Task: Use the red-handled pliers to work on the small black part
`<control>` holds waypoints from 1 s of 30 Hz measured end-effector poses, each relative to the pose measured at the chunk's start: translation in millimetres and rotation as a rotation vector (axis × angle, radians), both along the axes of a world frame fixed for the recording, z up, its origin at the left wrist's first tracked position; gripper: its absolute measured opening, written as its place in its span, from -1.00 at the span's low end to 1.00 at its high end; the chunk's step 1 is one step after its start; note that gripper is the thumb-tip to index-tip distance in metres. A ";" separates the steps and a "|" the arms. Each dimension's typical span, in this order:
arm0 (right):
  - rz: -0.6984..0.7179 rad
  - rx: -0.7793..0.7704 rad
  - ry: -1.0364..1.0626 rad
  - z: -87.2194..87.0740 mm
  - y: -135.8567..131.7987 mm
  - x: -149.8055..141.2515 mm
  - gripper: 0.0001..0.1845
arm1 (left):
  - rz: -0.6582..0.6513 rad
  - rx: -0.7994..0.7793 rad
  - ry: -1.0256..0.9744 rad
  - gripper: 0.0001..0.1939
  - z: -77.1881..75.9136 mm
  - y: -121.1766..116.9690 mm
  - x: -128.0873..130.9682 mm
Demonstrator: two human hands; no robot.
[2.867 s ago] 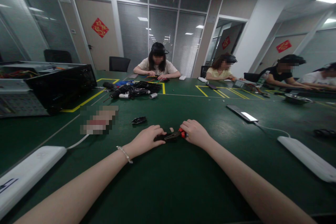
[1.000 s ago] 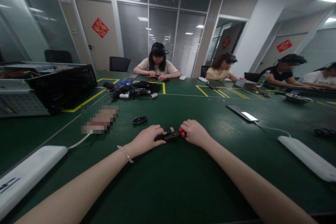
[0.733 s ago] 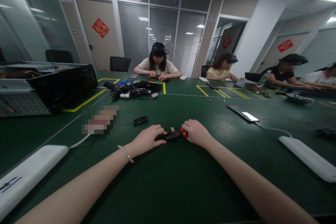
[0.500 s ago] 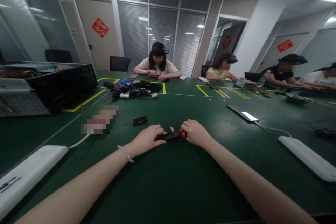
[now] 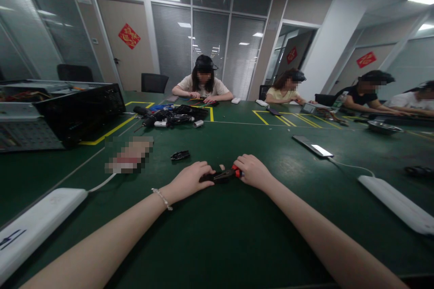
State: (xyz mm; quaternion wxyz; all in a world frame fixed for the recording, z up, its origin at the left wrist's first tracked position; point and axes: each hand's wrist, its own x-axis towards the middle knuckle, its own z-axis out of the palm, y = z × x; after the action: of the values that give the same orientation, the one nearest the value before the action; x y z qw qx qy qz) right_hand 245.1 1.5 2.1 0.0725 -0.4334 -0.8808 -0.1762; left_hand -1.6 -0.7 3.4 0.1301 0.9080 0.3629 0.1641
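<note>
Red handles mark the pliers (image 5: 228,174) in the head view, lying low over the green table (image 5: 217,239) between the two hands. Their long axis runs nearly crosswise, handles to the right, nose pointing left and tipped slightly toward the wearer. The right hand (image 5: 251,172) has its grip clamped round the handles; the left hand (image 5: 191,180) pinches a small black part (image 5: 207,176) between thumb and fingers. The nose reaches that part, though whether its jaws bite on it I cannot tell. Green surface spreads between the forearms down to the near edge at the lower right. Beyond the hands, a pale scrap (image 5: 222,167) sits just past the pliers, a black piece (image 5: 180,155) lies farther left, and a phone (image 5: 311,145) rests well to the right. So the pliers extend leftward from the right grip, toward the left one
</note>
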 end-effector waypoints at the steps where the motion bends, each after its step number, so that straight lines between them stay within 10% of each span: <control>1: -0.001 -0.001 0.002 0.2 0.0 0.0 -0.77 | -0.001 0.002 -0.003 -0.79 0.1 -0.1 0.0; 30: 0.006 0.001 -0.004 -0.9 0.5 -1.1 -0.76 | 0.007 0.001 -0.014 -0.79 0.6 -0.4 0.7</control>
State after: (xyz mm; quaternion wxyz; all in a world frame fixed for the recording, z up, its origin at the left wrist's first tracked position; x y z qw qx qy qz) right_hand 244.0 2.0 1.3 0.0717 -0.4302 -0.8823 -0.1772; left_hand -0.8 -1.1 4.0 0.1316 0.9056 0.3650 0.1713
